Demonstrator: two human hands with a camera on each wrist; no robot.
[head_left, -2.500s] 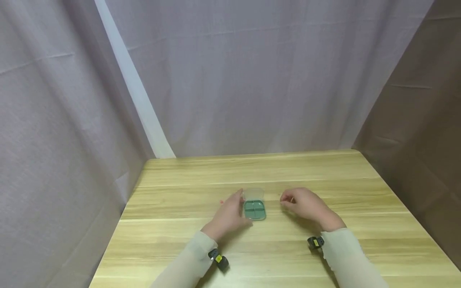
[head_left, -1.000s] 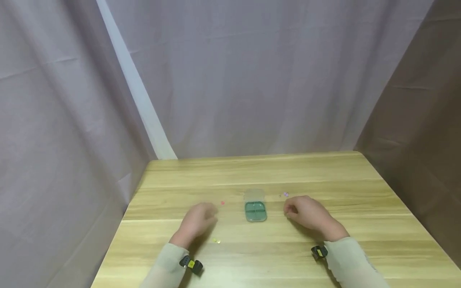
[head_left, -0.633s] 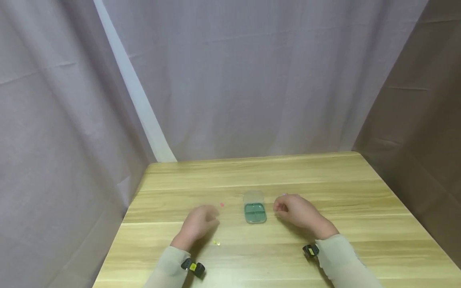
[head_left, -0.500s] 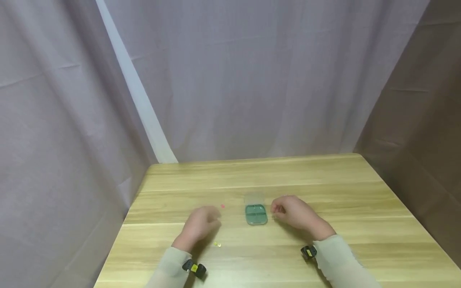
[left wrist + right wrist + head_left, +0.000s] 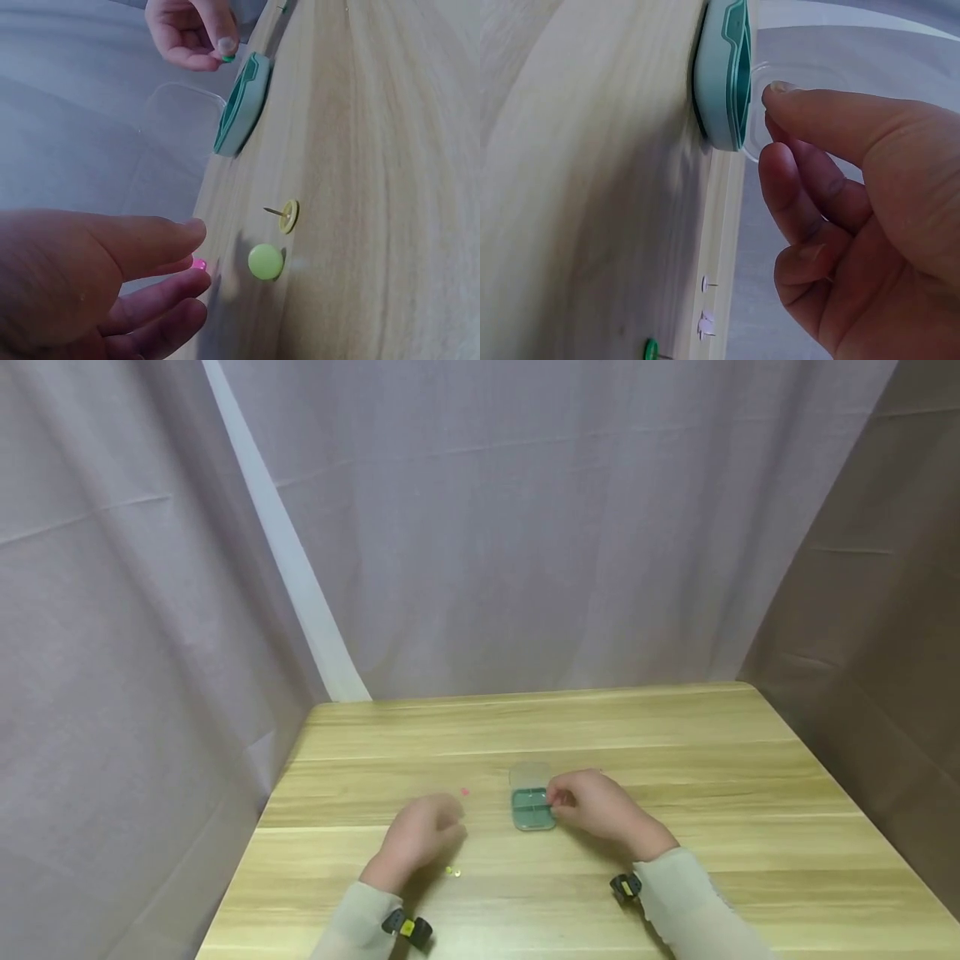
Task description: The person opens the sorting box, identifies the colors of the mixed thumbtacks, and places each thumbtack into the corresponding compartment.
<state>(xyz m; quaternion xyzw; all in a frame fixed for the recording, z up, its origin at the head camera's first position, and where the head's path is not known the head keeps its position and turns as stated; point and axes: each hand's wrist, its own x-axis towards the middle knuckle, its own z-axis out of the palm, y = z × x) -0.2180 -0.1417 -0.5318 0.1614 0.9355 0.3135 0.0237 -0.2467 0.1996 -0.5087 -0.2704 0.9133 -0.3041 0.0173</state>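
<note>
My right hand (image 5: 596,806) pinches a green thumbtack (image 5: 228,58) between thumb and fingertips, at the right side of a small green divided box (image 5: 528,820). The box's clear lid (image 5: 529,774) is folded back on the far side. My left hand (image 5: 422,835) hovers left of the box, fingers loosely bent with nothing between them. Close to it, two yellow thumbtacks lie on the table; one tack (image 5: 265,262) is head up, the other tack (image 5: 289,216) has its pin sideways. A pink thumbtack (image 5: 465,792) lies beyond the left fingertips.
On the right side of the wooden table (image 5: 420,735), several lilac thumbtacks (image 5: 706,324) and another green thumbtack (image 5: 652,349) lie with pins exposed. Grey curtains (image 5: 525,527) hang behind the table and at both sides.
My left hand has left the box and moved left, uncovering the yellow thumbtacks. My right hand first drew back slightly, then travelled left to the box.
</note>
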